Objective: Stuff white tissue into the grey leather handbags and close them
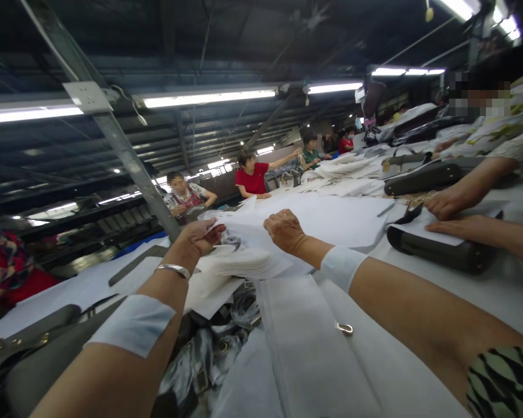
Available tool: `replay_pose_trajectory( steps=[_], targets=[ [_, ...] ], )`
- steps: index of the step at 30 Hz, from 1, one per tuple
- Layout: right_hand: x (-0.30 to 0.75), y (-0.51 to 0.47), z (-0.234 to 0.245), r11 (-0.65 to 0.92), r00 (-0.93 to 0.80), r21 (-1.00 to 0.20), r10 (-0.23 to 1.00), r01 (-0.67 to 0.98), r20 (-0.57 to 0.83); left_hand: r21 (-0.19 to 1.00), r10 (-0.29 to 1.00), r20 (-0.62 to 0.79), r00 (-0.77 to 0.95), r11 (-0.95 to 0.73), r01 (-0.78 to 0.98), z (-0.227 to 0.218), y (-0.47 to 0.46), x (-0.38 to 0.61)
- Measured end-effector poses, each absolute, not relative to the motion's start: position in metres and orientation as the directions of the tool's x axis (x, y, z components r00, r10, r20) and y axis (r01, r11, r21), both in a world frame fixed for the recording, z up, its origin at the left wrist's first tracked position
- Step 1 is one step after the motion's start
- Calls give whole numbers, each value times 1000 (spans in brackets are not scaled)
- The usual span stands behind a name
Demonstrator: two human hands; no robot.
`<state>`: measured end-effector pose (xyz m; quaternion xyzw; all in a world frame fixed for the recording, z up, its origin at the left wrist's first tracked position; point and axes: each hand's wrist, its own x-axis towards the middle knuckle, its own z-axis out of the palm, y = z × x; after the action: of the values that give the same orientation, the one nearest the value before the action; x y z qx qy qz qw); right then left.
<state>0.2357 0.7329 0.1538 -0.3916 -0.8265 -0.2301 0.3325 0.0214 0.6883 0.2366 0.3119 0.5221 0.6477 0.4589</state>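
Two hands are reaching over a crowded white worktable, where a large white sheet [331,217] is lying.
A pile of plastic-wrapped parts [204,360] and a stack of white pads [244,262] are occupying the space before the hands; a metal clasp [344,329] is lying nearer, dark bags [47,342] are resting at left, and a co-worker's hands [453,212] are pressing paper onto a dark bag at right. The worktable [436,307] is stretching away under tube lights [209,97], with a slanting metal post [126,157] standing at left. The sheet is lying flat, its long axis seemingly running across the view. The left hand [203,235] is pinching its near-left edge between thumb and fingers; the right hand [286,231] is curling above it, but whether it is gripping anything, I cannot tell.
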Motion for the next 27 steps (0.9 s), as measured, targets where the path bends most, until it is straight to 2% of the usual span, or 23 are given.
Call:
replay_pose_trajectory(
  steps=[4,8,11,14,16,19,22,27],
  targets=[
    [223,702,161,682,-523,158,370,714,768,966,916,14,-400,-116,-232,251,638,2],
    [209,661,147,801,-585,119,318,587,746,973,926,153,-345,-203,-113,235,566,-21],
    [197,630,136,871,-657,48,330,488,678,989,919,118,-377,-141,-34,215,516,-39],
    [183,603,136,902,-714,21,326,430,619,993,875,72,-478,-109,-51,203,480,-51],
    [174,589,145,901,-713,-25,359,433,602,990,856,69,-512,-122,-71,202,465,-54],
    [167,575,161,848,-677,-140,498,512,541,991,862,28,-506,-90,-99,200,450,-55],
    [167,569,171,796,-671,-146,579,587,463,994,870,-37,-492,-19,-108,189,438,-56],
    [179,568,179,728,-600,-175,657,663,456,997,694,71,-716,-28,72,158,419,-63]
  ],
)
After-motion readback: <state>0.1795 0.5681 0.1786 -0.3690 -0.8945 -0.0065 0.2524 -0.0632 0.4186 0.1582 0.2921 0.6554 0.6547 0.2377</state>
